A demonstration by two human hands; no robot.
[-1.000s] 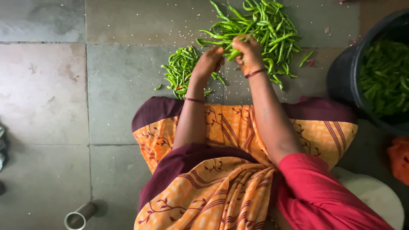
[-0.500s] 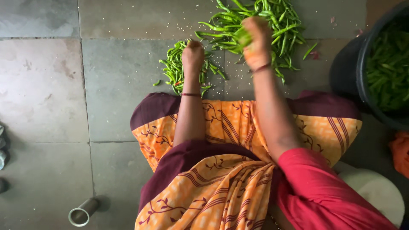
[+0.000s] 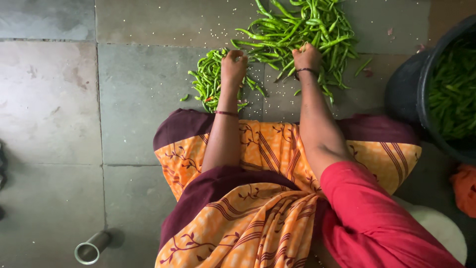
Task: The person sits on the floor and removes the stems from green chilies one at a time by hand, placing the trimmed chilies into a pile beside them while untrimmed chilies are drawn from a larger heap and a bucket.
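I sit on a stone floor in an orange and maroon patterned cloth. A big heap of long green chillies lies ahead of me. A smaller pile of green chillies lies to its left. My left hand rests on the smaller pile, fingers curled down; whether it holds anything I cannot tell. My right hand is at the near edge of the big heap, fingers closed among the chillies.
A black tub filled with green chillies stands at the right. An orange cloth lies below it. A small metal cup lies on its side at the lower left. Grey stone tiles spread to the left.
My left hand moved left and down onto the smaller pile. My right hand went up into the big heap, then came back to its near edge.
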